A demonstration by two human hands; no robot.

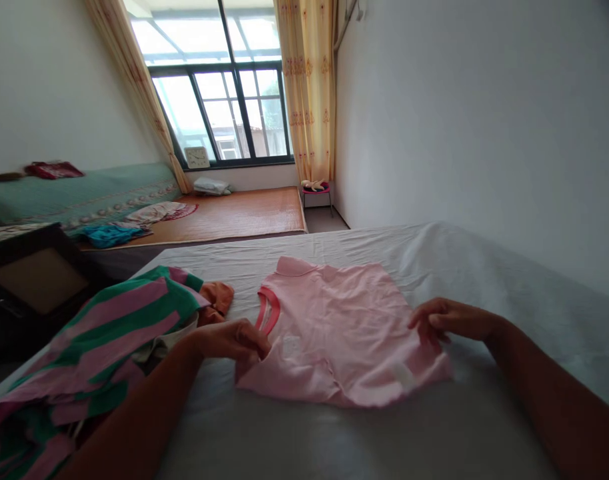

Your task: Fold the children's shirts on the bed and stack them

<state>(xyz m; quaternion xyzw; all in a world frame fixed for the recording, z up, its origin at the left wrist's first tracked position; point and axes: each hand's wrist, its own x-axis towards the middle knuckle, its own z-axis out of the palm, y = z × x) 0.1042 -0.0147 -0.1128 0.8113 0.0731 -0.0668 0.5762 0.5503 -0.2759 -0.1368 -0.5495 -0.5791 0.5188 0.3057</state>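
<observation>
Head view shows the left hand [237, 339] and right hand [444, 319] pinching opposite sides of a pink shirt [337, 313]. It lies on a white sheet [294, 440], near striped clothing [124, 313].

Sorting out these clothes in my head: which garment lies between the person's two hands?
The pink shirt with coral trim, between the left hand and right hand. The striped cloth lies left of it; the blue cloth is farther off.

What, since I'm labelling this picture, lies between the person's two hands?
The head view shows a red-trimmed pink shirt between the left hand and right hand.
</observation>
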